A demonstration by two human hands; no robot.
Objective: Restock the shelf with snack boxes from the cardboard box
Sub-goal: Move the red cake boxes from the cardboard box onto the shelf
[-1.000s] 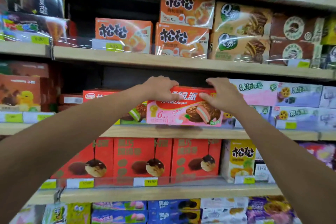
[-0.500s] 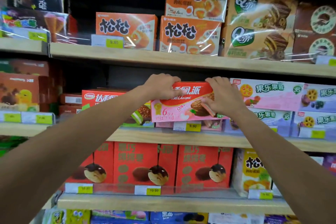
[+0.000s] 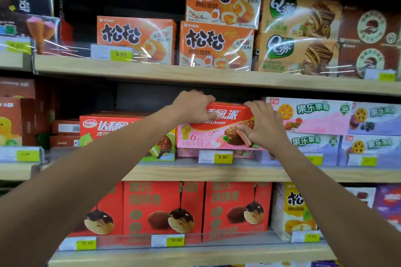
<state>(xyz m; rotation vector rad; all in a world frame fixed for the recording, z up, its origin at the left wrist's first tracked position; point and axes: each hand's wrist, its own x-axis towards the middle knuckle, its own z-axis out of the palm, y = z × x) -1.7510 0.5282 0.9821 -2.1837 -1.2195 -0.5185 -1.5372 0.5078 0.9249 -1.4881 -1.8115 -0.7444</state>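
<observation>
A pink and red snack box (image 3: 213, 134) with a chocolate pie picture sits on the middle shelf (image 3: 195, 172), on top of another pink box. My left hand (image 3: 193, 107) grips its top left corner. My right hand (image 3: 263, 125) holds its right end, fingers spread over the front. The box stands between a red and green box (image 3: 104, 128) on the left and pink and purple fruit-cookie boxes (image 3: 312, 117) on the right. The cardboard box is out of view.
Orange cake boxes (image 3: 217, 45) and Q-brand boxes (image 3: 297, 34) fill the upper shelf. Red boxes (image 3: 162, 208) line the lower shelf behind a clear rail with price tags. Dark space lies behind the held box.
The box has gone a little deeper onto the middle shelf and now sits level on the box below it. Both hands stayed on it. The camera moved closer.
</observation>
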